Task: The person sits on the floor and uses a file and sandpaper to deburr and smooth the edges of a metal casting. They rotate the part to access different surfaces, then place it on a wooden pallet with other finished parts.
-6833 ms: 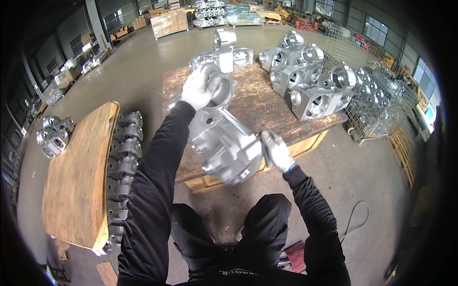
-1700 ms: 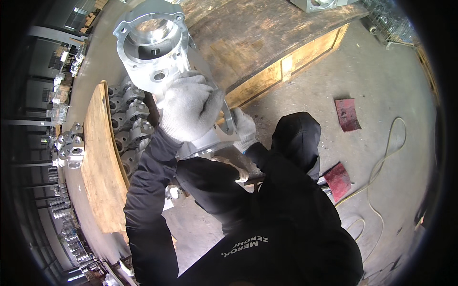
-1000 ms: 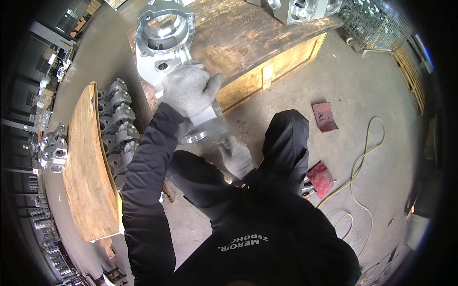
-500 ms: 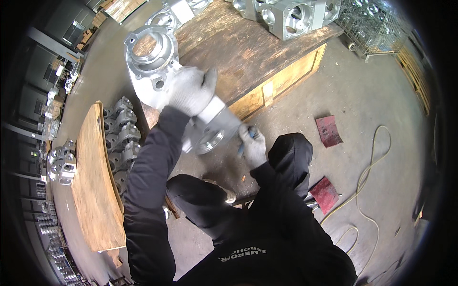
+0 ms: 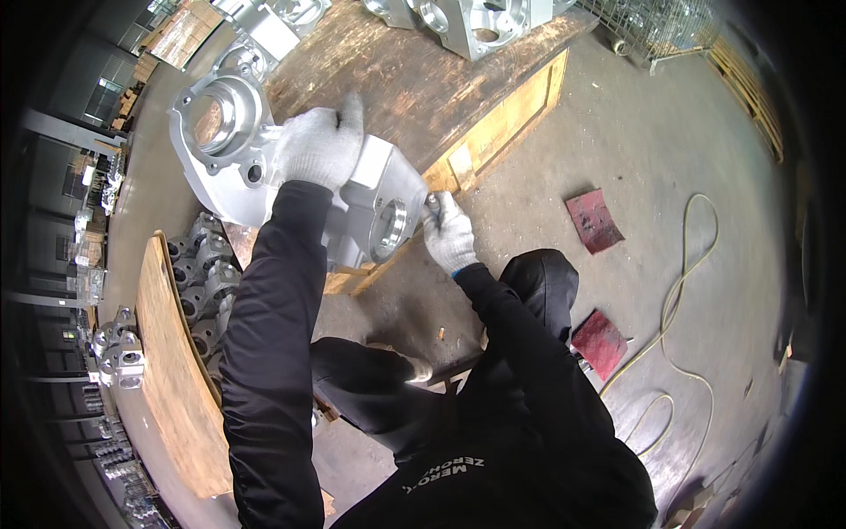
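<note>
A large silvery metal casting (image 5: 233,196) lies at the near left edge of the wooden workbench (image 5: 397,75), its narrower end reaching over the edge toward me. It has a wide round bore at its far left end and a smaller machined bore at the near end. My left hand (image 5: 319,148), in a white glove, grips the middle of the casting, some fingers hidden behind it. My right hand (image 5: 448,234), gloved too, is closed beside the casting's right end. Something small and greyish shows at its fingertips, too little to name.
More metal castings (image 5: 476,26) stand on the bench's far side. At left, a wooden board (image 5: 176,379) stands beside several stacked castings (image 5: 207,273). Two red sheets (image 5: 595,220) and a yellowish hose (image 5: 674,300) lie on the floor at right. A wire cage (image 5: 652,26) is farther off.
My right hand has moved up and left along the casting's end; the blue thing in it no longer shows. The casting looks turned slightly, and the whole view has shifted.
</note>
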The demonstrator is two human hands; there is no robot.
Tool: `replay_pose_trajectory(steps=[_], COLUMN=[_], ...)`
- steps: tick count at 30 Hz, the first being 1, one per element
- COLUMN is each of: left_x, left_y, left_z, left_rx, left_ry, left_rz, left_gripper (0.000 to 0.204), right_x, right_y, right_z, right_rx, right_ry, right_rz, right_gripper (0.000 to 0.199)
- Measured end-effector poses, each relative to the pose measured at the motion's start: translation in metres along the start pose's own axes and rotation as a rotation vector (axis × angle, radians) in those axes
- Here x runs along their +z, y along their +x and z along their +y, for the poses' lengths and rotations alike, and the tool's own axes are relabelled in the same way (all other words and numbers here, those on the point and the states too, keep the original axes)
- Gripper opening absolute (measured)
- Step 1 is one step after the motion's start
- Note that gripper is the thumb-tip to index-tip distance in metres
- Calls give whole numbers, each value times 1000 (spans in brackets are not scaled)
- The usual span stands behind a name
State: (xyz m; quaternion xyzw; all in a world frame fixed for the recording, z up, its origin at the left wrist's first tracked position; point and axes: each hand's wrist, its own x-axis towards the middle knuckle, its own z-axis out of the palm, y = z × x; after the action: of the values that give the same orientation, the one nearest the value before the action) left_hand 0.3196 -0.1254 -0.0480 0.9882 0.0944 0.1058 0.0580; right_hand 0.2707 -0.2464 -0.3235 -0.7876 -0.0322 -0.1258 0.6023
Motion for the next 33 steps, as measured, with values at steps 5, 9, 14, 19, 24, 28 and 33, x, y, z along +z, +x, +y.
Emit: replay_pose_trajectory(steps=[5, 9, 14, 19, 24, 28, 33], left_x=[1, 0, 1, 4, 3, 1, 1], left_y=[1, 1, 0, 0, 0, 2, 2], left_z=[2, 0, 1, 5, 6, 8, 11], left_rx=[29, 6, 37, 68, 72, 46, 7], left_ry=[30, -19, -1, 21, 33, 26, 31], left_rz=[46, -3, 38, 79, 50, 14, 14], left_gripper=[73, 75, 75, 73, 74, 74, 74], right_x=[6, 8, 16, 22, 25, 22, 14], right_y=[7, 7, 8, 3, -8, -24, -49], right_z=[0, -7, -8, -4, -7, -17, -33], right_rx=[-67, -26, -12, -116, -90, -94, -102], right_ry=[38, 65, 43, -15, -78, -38, -49], right_rz=[26, 31, 86, 131, 182, 105, 68], right_gripper=[21, 24, 21, 21, 27, 30, 29])
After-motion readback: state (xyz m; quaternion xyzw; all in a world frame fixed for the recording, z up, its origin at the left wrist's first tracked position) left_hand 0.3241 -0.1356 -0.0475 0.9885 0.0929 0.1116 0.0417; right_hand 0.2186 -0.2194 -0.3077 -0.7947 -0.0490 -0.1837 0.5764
